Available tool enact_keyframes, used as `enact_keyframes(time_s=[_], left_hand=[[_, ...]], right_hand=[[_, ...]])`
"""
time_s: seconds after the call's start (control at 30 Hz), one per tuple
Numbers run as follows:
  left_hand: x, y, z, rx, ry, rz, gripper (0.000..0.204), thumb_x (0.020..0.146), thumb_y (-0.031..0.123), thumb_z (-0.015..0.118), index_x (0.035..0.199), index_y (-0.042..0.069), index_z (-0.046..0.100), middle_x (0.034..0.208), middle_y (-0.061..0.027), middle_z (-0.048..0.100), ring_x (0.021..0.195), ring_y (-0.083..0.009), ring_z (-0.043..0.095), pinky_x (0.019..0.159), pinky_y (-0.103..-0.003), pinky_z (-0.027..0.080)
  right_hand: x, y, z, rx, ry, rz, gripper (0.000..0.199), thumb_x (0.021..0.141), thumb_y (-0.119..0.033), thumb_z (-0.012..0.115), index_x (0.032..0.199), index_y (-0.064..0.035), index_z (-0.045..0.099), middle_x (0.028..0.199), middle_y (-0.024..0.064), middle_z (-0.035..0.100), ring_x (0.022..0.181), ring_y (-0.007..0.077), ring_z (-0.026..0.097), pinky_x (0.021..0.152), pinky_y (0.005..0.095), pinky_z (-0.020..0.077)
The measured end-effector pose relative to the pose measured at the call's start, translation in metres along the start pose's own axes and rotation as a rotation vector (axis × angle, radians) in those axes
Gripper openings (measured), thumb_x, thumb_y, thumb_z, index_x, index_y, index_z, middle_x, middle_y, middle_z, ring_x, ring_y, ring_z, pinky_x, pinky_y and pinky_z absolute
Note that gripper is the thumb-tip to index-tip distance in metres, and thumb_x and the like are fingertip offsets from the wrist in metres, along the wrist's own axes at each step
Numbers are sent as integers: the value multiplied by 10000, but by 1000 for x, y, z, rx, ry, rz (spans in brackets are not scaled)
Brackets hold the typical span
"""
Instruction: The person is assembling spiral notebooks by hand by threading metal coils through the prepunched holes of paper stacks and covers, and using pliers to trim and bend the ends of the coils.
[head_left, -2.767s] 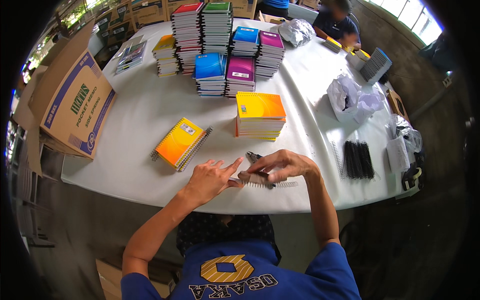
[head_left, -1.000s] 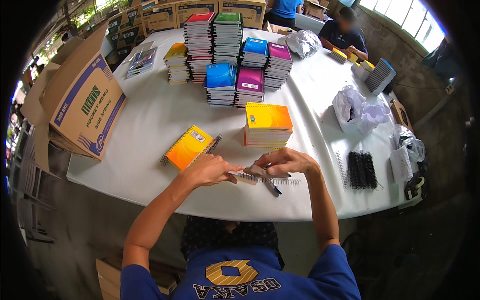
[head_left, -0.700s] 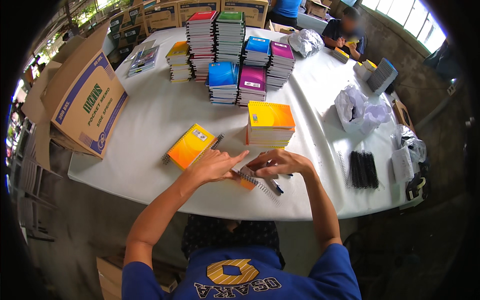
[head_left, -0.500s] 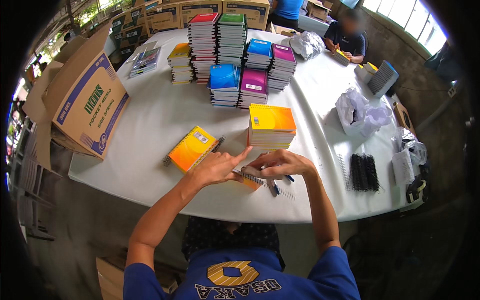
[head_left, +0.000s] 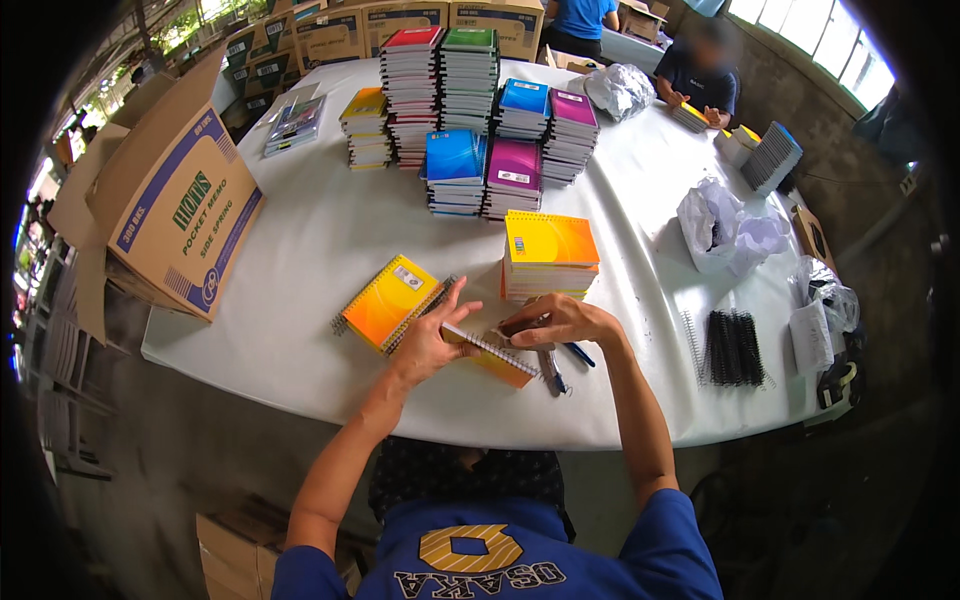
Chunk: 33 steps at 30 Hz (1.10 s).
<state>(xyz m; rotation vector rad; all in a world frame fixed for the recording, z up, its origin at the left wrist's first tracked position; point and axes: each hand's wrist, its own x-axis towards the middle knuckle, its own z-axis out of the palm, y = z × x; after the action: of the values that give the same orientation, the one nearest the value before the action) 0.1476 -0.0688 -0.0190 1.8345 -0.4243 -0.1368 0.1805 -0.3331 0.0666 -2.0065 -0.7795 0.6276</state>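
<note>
My left hand (head_left: 424, 345) grips a small orange-covered notebook (head_left: 510, 370) near its spiral edge, thumb on it and the other fingers raised. A wire coil (head_left: 492, 350) runs along that edge. Over the notebook's far side, my right hand (head_left: 568, 322) is bent with its fingers curled together; what they hold, if anything, is hidden. Beside the notebook's right corner lie pliers (head_left: 551, 370) and a blue-handled piece (head_left: 579, 354). Left of my left hand rest yellow-orange spiral notebooks (head_left: 392, 298). A stack of yellow-orange notebooks (head_left: 550, 245) stands just beyond my right hand.
Stacks of red (head_left: 410, 75), green (head_left: 468, 80), blue (head_left: 455, 165) and purple notebooks (head_left: 513, 170) rise farther back. An open carton (head_left: 190, 215) sits at left. Black coils (head_left: 735, 348) and plastic bags (head_left: 720, 225) lie at right. A co-worker (head_left: 697, 80) sits at the far right.
The loose coil end that stuck out past the notebook's corner now lies along its edge. My left hand has tilted back with fingers lifted, and more of the notebook shows.
</note>
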Motion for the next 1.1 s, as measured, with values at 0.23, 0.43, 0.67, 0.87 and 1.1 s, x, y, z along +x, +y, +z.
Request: enact_keyframes(time_s=[0.23,0.43,0.67,0.87,1.1], left_hand=[[3,-2,12,-162,31,49,1095,697,234,847,1558,195,173,1309,-75,632,1218,-168,588,958,-297,491],[3,-3,14,-68,49,73,1066,734,187,830,1557,149,154,1305,-89,630,1207,-204,603,935,-317,508],[1,-2,0,-42,-61,-3,954,796,138,789,1542,56,200,1397,-115,555,1267,-120,499,1024,-286,462],[5,6,-8,-197,-349,72,705,891,402,677,1430,11,445,1457,-99,494,1355,-170,443,1131,-317,338],[-11,-3,1,-312,-277,57,573,943,390,611,1396,54,510,1453,-47,510,1404,-189,382,1137,-320,308]], right_hand=[[7,8,-2,-136,-9,100,482,848,-425,680,1131,-37,721,1041,156,724,966,240,664,902,333,482],[20,4,-1,-93,-9,60,575,839,-486,672,1153,-5,700,1052,170,705,927,250,658,855,343,498],[-3,-5,-2,-19,58,23,484,882,-409,676,1176,-25,692,1075,148,695,984,227,650,844,331,507],[-95,20,-23,-334,364,259,399,795,-244,779,1148,-71,705,1104,171,677,1018,271,646,890,414,498],[-62,43,94,-670,846,245,547,771,-173,763,1287,-140,585,1245,173,520,1219,334,452,995,491,336]])
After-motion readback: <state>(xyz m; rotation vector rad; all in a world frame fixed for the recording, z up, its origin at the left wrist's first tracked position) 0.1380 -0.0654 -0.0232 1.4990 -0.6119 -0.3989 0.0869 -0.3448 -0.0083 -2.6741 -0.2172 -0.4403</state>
